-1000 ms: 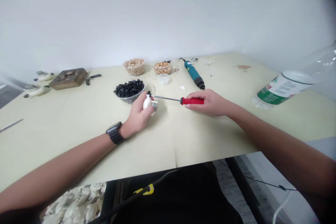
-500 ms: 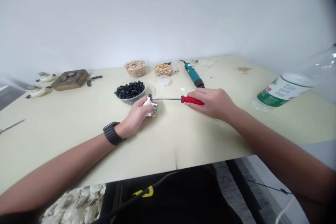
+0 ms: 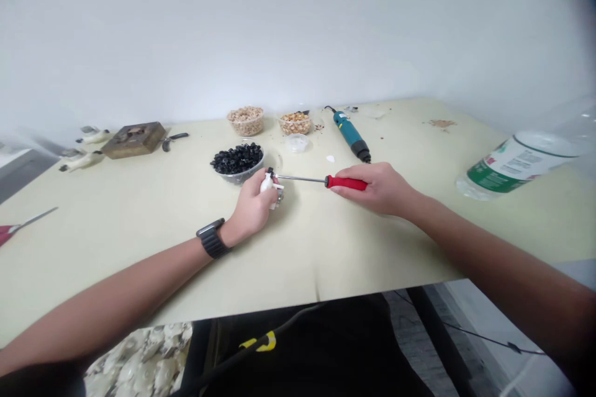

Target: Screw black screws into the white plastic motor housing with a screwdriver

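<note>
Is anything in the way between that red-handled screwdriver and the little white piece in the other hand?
Nothing visible does. The shaft of the red-handled screwdriver, held in the right hand, runs straight to the small white part in the left hand, and its tip appears to meet the part's top end.

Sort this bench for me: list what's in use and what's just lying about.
In use:
left hand, gripping a small white part
right hand, gripping a red-handled screwdriver, its tip at the white part

Lying about:
bowl of black pieces
two tubs of tan grains
electric screwdriver
pliers
plastic bottle
</note>
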### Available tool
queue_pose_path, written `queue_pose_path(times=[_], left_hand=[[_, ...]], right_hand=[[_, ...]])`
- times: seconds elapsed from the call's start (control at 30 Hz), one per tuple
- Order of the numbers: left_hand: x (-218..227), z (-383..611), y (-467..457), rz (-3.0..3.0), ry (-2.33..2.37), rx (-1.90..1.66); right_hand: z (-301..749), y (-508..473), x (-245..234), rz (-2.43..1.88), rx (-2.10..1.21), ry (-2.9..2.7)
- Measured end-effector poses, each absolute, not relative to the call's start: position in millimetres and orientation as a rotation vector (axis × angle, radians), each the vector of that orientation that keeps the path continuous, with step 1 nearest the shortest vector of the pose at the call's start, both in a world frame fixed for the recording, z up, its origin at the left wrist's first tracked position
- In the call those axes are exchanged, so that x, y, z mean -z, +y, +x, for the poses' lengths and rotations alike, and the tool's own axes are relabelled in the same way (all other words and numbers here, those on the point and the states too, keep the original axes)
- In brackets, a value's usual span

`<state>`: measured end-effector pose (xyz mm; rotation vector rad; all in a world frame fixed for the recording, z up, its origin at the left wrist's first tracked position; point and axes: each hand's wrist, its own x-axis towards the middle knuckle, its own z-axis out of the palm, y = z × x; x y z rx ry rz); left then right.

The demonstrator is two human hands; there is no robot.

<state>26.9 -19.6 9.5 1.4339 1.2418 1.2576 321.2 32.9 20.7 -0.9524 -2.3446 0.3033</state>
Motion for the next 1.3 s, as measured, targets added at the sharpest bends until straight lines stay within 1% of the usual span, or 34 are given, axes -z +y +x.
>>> queue_pose_path(times=[0.07, 0.13, 0.23, 0.3, 0.33, 0.43, 0.5, 0.57, 0.63, 0.8, 0.87, 0.9, 0.93, 1.0, 1.2, 1.27, 1.3], left_hand=[[-7.8, 25.4, -19.5, 1.551, 1.268, -1.277], [-7.1, 23.5, -18.8, 1.671, 1.287, -1.298], [-8.6, 21.5, -17.0, 1.724, 1.276, -1.319], [-10.4, 21.4, -16.2, 1.656, 1.251, -1.316], [-11.3, 21.7, -16.2, 1.609, 1.237, -1.309], [-12.9, 23.7, -17.0, 1.477, 1.197, -1.290], [-13.2, 25.5, -18.1, 1.425, 1.188, -1.299], [-13.0, 27.5, -19.2, 1.415, 1.193, -1.312], [-12.4, 28.9, -20.1, 1.433, 1.204, -1.315], [-11.6, 27.0, -21.1, 1.662, 1.246, -1.363], [-12.5, 24.7, -21.0, 1.771, 1.240, -1.373], [-13.2, 23.9, -20.9, 1.801, 1.233, -1.367], [-14.1, 23.4, -20.8, 1.811, 1.228, -1.360], [-15.8, 23.7, -20.7, 1.775, 1.220, -1.342], [-16.9, 28.3, -21.4, 1.534, 1.162, -1.279], [-15.8, 28.5, -21.2, 1.521, 1.169, -1.278], [-15.2, 28.5, -21.1, 1.521, 1.175, -1.280]], right_hand=[[321.8, 34.8, -24.5, -1.039, -0.564, -2.318], [322.4, 36.4, -28.7, -1.090, -0.746, -2.325], [322.1, 37.4, -31.9, -1.066, -0.819, -2.353], [320.9, 36.9, -30.3, -1.043, -0.719, -2.340], [320.2, 36.2, -28.6, -1.036, -0.611, -2.334], [318.5, 32.4, -22.1, -1.022, -0.124, -2.365], [317.9, 29.3, -19.1, -1.012, 0.124, -2.396], [317.3, 26.9, -18.6, -1.004, 0.163, -2.423], [316.5, 26.0, -20.9, -1.002, -0.018, -2.437], [314.4, 29.1, -32.1, -1.047, -0.821, -2.359], [314.8, 31.6, -34.8, -1.061, -1.005, -2.363], [315.4, 32.9, -35.2, -1.061, -1.014, -2.375], [316.3, 34.3, -34.9, -1.058, -0.965, -2.384], [318.5, 36.6, -32.3, -1.038, -0.757, -2.382], [324.0, 33.2, -20.9, -0.998, 0.130, -2.402], [324.1, 30.4, -19.5, -0.989, 0.258, -2.422], [323.9, 29.4, -19.4, -0.980, 0.252, -2.431]])
